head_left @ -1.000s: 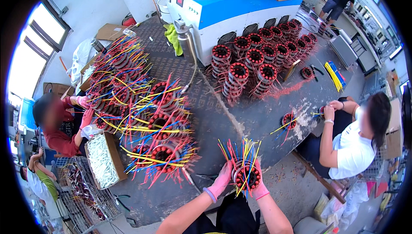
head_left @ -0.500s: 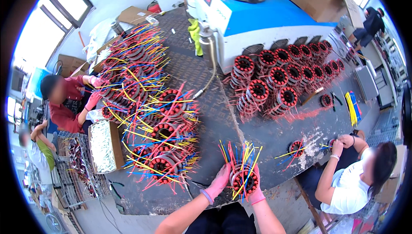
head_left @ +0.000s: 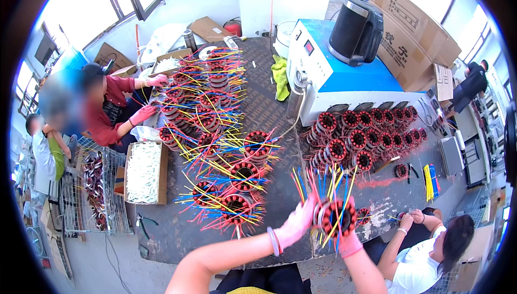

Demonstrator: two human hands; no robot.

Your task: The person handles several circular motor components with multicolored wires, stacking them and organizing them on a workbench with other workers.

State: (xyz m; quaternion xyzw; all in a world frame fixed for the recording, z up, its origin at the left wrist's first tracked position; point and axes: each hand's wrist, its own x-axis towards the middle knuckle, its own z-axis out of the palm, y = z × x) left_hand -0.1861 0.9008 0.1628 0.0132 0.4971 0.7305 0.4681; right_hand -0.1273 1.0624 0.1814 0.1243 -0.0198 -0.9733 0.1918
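Observation:
A stack of wound motor stators (head_left: 325, 219) with red, blue and yellow lead wires is held between my two pink-gloved hands near the table's front edge. My left hand (head_left: 298, 223) presses its left side, fingers closed around it. From below and to the right, my right hand (head_left: 350, 243) grips it, partly hidden behind the rings. The top ring faces me, red windings around an open hole, with a yellow wire lying across. Left of my hands, several stator stacks (head_left: 237, 205) stand in rows with their coloured wires splayed out.
Stators (head_left: 364, 160) with red wires stand in rows at right, before a blue-topped machine (head_left: 344, 86) carrying a black kettle (head_left: 355, 31). A box of white sleeves (head_left: 144, 173) and pliers (head_left: 144, 223) lie left. Co-workers sit at left (head_left: 116, 111) and right (head_left: 417, 259).
My view has shifted, so the table contents appear moved. Both hands have carried the stator stack forward and to the right. The co-worker at left has shifted their hands among the stacks.

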